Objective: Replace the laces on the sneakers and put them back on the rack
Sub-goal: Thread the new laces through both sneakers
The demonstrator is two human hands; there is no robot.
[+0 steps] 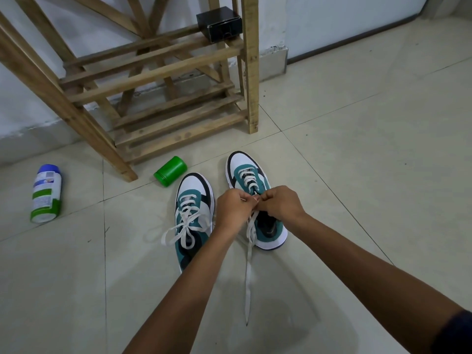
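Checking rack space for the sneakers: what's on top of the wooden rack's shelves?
A black box sits on the upper shelf of the wooden rack, at its right end. The lower slats show bare; anything above the frame's top edge is out of view.

Dim even light, sharp, wide-angle edge bending

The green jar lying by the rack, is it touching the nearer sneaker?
Apart. The head view shows a strip of bare floor tile between the green jar and the toe of the left sneaker.
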